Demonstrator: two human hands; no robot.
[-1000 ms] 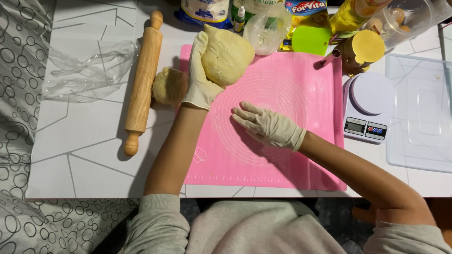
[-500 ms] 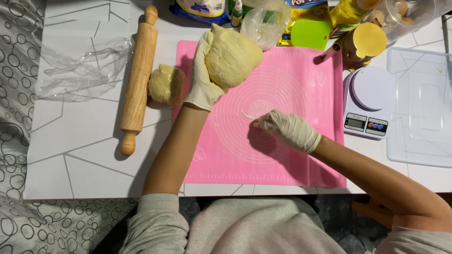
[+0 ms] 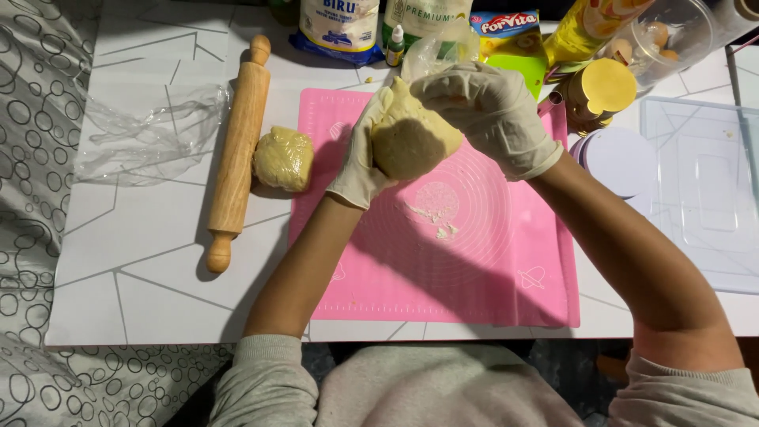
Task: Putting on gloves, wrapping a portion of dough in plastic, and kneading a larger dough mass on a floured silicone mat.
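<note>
The big lump of dough (image 3: 411,141) is up in the air over the far part of the pink mat (image 3: 474,269). Both gloved hands hold it. The left hand (image 3: 360,154) cups its left side with curled fingers. The right hand (image 3: 494,111) wraps over its top and right side. Both hands close snugly on the dough.

A moment ago only the left hand held the dough, and the right hand lay flat on the mat. Now the right hand has come up to the dough. Where it was, small bits of dough (image 3: 435,213) lie on the mat.

Left of the mat sits a smaller lump of dough (image 3: 283,158), just beside the wooden rolling pin (image 3: 237,150). Farther left lies a crumpled clear plastic sheet (image 3: 146,130).

At the far edge of the white table (image 3: 134,269) stand bags, a bottle and jars, close behind the hands. On the right, a round white scale (image 3: 621,158) touches the mat's edge, and a clear tray (image 3: 704,190) lies beside it.

The near half of the mat is bare, with room to move. The near left part of the table is open too.
</note>
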